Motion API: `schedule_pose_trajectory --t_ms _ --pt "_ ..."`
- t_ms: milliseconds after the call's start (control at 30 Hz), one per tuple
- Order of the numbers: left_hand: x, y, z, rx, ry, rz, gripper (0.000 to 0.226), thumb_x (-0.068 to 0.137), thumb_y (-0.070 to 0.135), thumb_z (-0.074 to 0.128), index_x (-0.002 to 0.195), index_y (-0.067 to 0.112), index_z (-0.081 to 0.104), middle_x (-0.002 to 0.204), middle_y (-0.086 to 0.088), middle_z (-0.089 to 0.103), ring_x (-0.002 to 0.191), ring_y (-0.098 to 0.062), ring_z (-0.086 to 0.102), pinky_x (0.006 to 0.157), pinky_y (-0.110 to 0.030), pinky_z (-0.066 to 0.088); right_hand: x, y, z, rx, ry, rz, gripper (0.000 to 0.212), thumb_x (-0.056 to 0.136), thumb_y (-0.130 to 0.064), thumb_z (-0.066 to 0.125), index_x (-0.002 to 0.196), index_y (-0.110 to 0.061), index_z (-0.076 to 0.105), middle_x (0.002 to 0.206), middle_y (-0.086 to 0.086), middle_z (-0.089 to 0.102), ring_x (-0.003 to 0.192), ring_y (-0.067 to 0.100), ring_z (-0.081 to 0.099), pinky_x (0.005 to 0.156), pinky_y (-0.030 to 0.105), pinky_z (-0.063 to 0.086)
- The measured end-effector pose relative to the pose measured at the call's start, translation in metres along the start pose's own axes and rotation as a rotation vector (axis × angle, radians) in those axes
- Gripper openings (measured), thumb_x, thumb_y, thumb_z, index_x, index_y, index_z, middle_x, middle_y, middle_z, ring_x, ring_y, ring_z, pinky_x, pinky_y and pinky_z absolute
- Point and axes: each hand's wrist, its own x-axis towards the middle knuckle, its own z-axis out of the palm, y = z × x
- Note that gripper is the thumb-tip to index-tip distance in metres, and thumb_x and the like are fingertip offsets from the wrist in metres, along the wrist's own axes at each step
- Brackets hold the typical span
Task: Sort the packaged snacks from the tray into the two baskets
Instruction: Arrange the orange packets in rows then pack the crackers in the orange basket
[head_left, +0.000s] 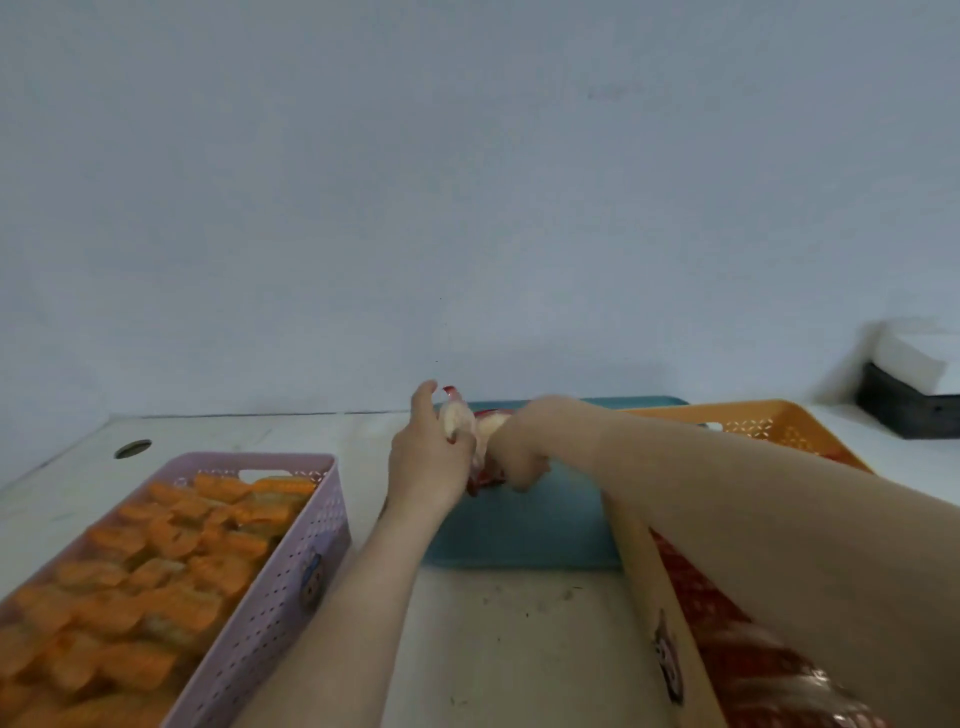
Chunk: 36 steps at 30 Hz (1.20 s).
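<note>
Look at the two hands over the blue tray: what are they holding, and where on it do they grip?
Both the left hand and right hand hold red-and-white snack packets gathered between them, over the blue tray. The exact grip points are hidden.

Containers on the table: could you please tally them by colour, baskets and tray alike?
Purple basket: 1
Orange basket: 1
Teal tray: 1
Total: 3
</note>
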Motion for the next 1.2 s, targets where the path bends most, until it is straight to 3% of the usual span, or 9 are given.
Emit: schedule_pose_trajectory --t_ms 133,200,267,333,433,633,800,967,1200 --pt "0.014 -0.006 0.007 -0.682 -0.039 -0.401 0.029 0.082 0.013 0.055 0.109 0.012 0.063 0.113 -0.011 0.068 0.097 -0.026 0.065 0.090 -0.043 0.054 -0.015 0.005 -0.007 0.266 -0.176 -0.066 0.042 0.092 -0.016 0.058 0.134 -0.018 0.056 0.126 0.004 0.056 0.111 0.018 0.054 0.077 0.020 0.053" --pt "0.009 -0.010 0.012 -0.465 -0.154 -0.450 0.019 0.081 0.023 0.057 0.096 0.014 0.063 0.106 -0.015 0.069 0.092 -0.030 0.065 0.086 -0.045 0.055 -0.022 0.011 -0.008 0.477 -0.177 -0.008 0.027 0.092 -0.012 0.059 0.119 -0.007 0.062 0.119 0.008 0.064 0.102 0.021 0.062 0.086 0.031 0.054" --pt "-0.001 -0.012 0.011 0.004 -0.290 -0.368 0.047 0.072 0.046 0.055 0.107 0.015 0.059 0.110 -0.012 0.066 0.099 -0.032 0.061 0.087 -0.042 0.052 -0.024 0.018 -0.009 0.550 0.031 0.102 0.013 0.095 -0.007 0.051 0.095 0.002 0.060 0.107 0.019 0.068 0.076 0.026 0.067 0.072 0.034 0.058" --pt "-0.007 -0.008 0.009 0.276 -0.336 -0.296 0.065 0.076 0.057 0.047 0.123 0.011 0.050 0.118 -0.013 0.062 0.105 -0.034 0.058 0.084 -0.038 0.048 -0.026 0.017 -0.008 0.565 0.151 0.197 0.020 0.097 -0.011 0.043 0.109 0.003 0.051 0.118 0.023 0.055 0.073 0.034 0.066 0.068 0.038 0.060" --pt "-0.010 0.001 0.006 0.332 -0.359 -0.226 0.057 0.088 0.051 0.046 0.127 0.009 0.043 0.117 -0.013 0.061 0.093 -0.028 0.056 0.072 -0.033 0.041 -0.021 0.007 0.005 0.814 -0.045 0.245 0.049 0.101 -0.020 0.043 0.145 -0.002 0.029 0.143 0.027 0.035 0.107 0.045 0.059 0.082 0.046 0.058" --pt "-0.022 0.010 -0.011 -0.441 -0.183 -0.375 0.046 0.079 0.008 0.071 0.114 0.024 0.045 0.107 -0.008 0.064 0.088 -0.019 0.064 0.076 -0.036 0.058 -0.045 0.012 0.001 1.107 0.178 0.113 0.037 0.093 -0.021 0.062 0.124 -0.005 0.049 0.116 0.014 0.058 0.087 0.025 0.064 0.079 0.034 0.058" --pt "-0.023 0.054 -0.046 -0.756 -0.226 -0.143 0.075 0.065 -0.025 0.066 0.124 0.020 0.054 0.104 -0.008 0.068 0.080 -0.015 0.067 0.060 -0.022 0.053 -0.105 0.031 -0.017 0.941 0.502 -0.049 0.039 0.085 -0.029 0.070 0.117 -0.016 0.052 0.103 0.002 0.059 0.086 0.016 0.060 0.068 0.028 0.055" --pt "-0.045 0.117 -0.052 -0.642 -0.315 0.150 0.069 0.066 -0.017 0.073 0.120 0.023 0.058 0.103 -0.003 0.066 0.084 -0.006 0.063 0.055 -0.014 0.051 -0.172 0.060 -0.011 0.583 0.649 -0.019 0.052 0.080 -0.025 0.074 0.120 -0.019 0.042 0.100 -0.003 0.056 0.085 0.017 0.054 0.073 0.032 0.046" --pt "-0.065 0.148 0.002 -0.196 -0.317 0.300 0.035 0.086 0.025 0.069 0.119 0.024 0.058 0.116 0.004 0.064 0.107 -0.013 0.060 0.093 -0.028 0.047 -0.210 0.133 0.052 0.818 0.817 0.183 0.052 0.078 -0.003 0.067 0.122 -0.026 0.049 0.100 -0.002 0.063 0.092 0.020 0.060 0.073 0.031 0.048"
